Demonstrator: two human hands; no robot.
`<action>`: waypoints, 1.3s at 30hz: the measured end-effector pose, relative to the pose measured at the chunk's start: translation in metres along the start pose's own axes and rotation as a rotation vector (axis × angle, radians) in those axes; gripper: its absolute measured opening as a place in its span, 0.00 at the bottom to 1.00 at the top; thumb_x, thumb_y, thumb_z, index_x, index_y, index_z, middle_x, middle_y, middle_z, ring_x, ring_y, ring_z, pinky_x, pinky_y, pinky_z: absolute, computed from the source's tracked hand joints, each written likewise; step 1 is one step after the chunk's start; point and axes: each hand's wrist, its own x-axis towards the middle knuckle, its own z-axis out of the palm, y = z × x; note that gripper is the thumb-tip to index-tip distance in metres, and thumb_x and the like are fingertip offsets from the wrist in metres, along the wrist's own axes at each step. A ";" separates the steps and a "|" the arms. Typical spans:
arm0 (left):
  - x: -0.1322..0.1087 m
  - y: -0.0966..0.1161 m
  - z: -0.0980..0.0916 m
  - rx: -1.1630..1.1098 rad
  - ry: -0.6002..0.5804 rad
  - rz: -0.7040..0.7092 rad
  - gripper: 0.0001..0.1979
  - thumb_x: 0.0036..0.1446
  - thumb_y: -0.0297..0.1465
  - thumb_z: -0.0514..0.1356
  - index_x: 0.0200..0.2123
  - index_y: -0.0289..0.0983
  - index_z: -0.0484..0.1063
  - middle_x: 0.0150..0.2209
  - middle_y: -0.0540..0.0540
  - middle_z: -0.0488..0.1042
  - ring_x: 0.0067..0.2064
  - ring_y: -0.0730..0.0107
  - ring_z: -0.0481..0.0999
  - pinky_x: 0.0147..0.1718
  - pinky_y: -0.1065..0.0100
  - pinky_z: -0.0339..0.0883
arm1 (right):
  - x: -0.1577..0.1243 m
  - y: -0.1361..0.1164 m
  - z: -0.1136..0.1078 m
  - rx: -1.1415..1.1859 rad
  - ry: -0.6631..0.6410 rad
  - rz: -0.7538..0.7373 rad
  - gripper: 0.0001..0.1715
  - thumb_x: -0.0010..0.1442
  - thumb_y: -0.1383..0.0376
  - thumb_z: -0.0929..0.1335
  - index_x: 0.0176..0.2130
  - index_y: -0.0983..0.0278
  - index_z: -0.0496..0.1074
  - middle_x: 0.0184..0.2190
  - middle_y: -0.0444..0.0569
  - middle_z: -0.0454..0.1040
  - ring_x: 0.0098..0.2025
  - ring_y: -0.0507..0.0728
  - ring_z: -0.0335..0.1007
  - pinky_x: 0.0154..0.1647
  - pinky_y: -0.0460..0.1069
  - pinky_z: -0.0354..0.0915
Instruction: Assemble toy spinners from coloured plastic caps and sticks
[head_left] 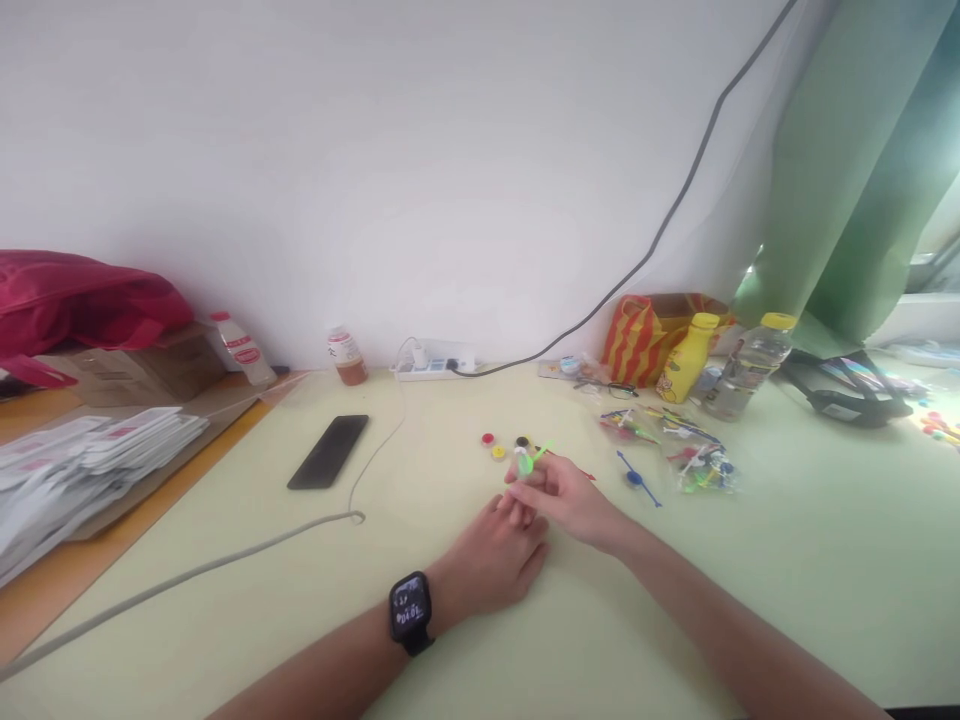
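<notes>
My left hand (499,555), with a black watch (410,605) on its wrist, is over the table with its fingers curled in. What its fingertips hold, if anything, is hidden. My right hand (574,500) meets it fingertip to fingertip and pinches a bright green plastic spinner arrow (531,460). Small round pieces lie just beyond the hands: a red one (488,440), a yellow one (499,453) and a black one (522,441). To the right rests a blue spinner arrow (634,479). Part of a red piece (588,476) shows behind my right hand.
Bags of coloured plastic pieces (703,468) lie at the right, before a yellow bottle (686,358) and a clear bottle (750,368). A black phone (328,452) and a grey cable (225,556) are at the left. A power strip (436,362) sits by the wall.
</notes>
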 end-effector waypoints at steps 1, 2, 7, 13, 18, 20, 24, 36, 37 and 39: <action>0.000 0.000 0.000 -0.015 0.002 0.001 0.07 0.67 0.30 0.54 0.45 0.36 0.71 0.50 0.36 0.75 0.55 0.49 0.73 0.54 0.50 0.68 | 0.002 -0.002 0.000 -0.037 -0.018 -0.012 0.24 0.61 0.45 0.72 0.41 0.63 0.73 0.29 0.46 0.76 0.31 0.55 0.71 0.37 0.52 0.67; 0.000 0.000 0.000 -0.032 0.003 0.002 0.07 0.67 0.30 0.54 0.44 0.36 0.71 0.49 0.37 0.75 0.54 0.50 0.74 0.54 0.49 0.68 | 0.003 -0.004 0.000 -0.087 -0.026 -0.032 0.23 0.62 0.46 0.71 0.39 0.63 0.75 0.28 0.46 0.75 0.30 0.54 0.69 0.36 0.51 0.66; 0.000 0.000 0.000 -0.107 0.020 -0.001 0.08 0.66 0.28 0.54 0.46 0.37 0.71 0.50 0.38 0.77 0.52 0.51 0.76 0.54 0.48 0.69 | 0.011 -0.008 0.008 -0.217 -0.027 -0.074 0.22 0.62 0.47 0.71 0.32 0.63 0.75 0.28 0.46 0.72 0.32 0.55 0.68 0.36 0.51 0.65; -0.001 0.001 0.001 -0.095 0.033 0.024 0.14 0.66 0.27 0.52 0.52 0.34 0.71 0.52 0.35 0.77 0.57 0.48 0.74 0.55 0.48 0.69 | 0.011 -0.005 0.017 -0.301 -0.052 -0.129 0.05 0.63 0.61 0.69 0.38 0.61 0.72 0.33 0.45 0.73 0.34 0.55 0.67 0.37 0.50 0.64; -0.003 0.000 0.007 -0.044 0.063 0.025 0.16 0.65 0.25 0.52 0.53 0.33 0.71 0.51 0.33 0.78 0.54 0.46 0.75 0.54 0.47 0.69 | 0.012 -0.004 0.013 -0.492 -0.154 -0.137 0.09 0.60 0.70 0.67 0.41 0.60 0.71 0.32 0.43 0.69 0.31 0.53 0.62 0.33 0.48 0.59; -0.002 0.000 0.006 -0.038 0.052 0.035 0.14 0.66 0.25 0.51 0.51 0.33 0.72 0.49 0.34 0.78 0.51 0.47 0.76 0.54 0.46 0.69 | 0.012 -0.005 0.010 -0.529 -0.167 -0.155 0.09 0.60 0.71 0.65 0.41 0.60 0.70 0.31 0.42 0.68 0.31 0.53 0.61 0.32 0.48 0.58; 0.002 0.001 -0.001 -0.089 0.049 0.043 0.14 0.67 0.27 0.51 0.52 0.34 0.71 0.52 0.34 0.77 0.53 0.49 0.76 0.55 0.48 0.69 | 0.012 -0.006 0.006 -0.614 -0.103 -0.184 0.10 0.60 0.72 0.65 0.41 0.60 0.70 0.29 0.41 0.65 0.29 0.53 0.58 0.32 0.48 0.57; -0.004 -0.001 0.008 -0.037 0.036 0.030 0.14 0.65 0.25 0.51 0.50 0.33 0.72 0.48 0.35 0.78 0.48 0.50 0.77 0.48 0.52 0.73 | 0.010 -0.003 0.013 -0.620 -0.131 -0.180 0.14 0.56 0.74 0.64 0.41 0.59 0.68 0.32 0.42 0.67 0.32 0.53 0.62 0.34 0.48 0.58; -0.002 0.000 0.005 -0.025 0.028 0.047 0.14 0.65 0.24 0.51 0.49 0.33 0.72 0.48 0.35 0.78 0.48 0.50 0.77 0.49 0.51 0.72 | 0.011 -0.003 0.011 -0.633 -0.114 -0.178 0.15 0.56 0.74 0.64 0.41 0.59 0.68 0.31 0.42 0.67 0.32 0.54 0.61 0.34 0.48 0.58; 0.000 0.001 0.002 -0.016 0.030 0.071 0.14 0.66 0.25 0.51 0.50 0.33 0.72 0.49 0.35 0.77 0.49 0.50 0.76 0.51 0.50 0.71 | 0.011 -0.004 0.009 -0.616 -0.098 -0.173 0.15 0.57 0.74 0.63 0.42 0.59 0.69 0.30 0.41 0.65 0.31 0.53 0.61 0.34 0.48 0.58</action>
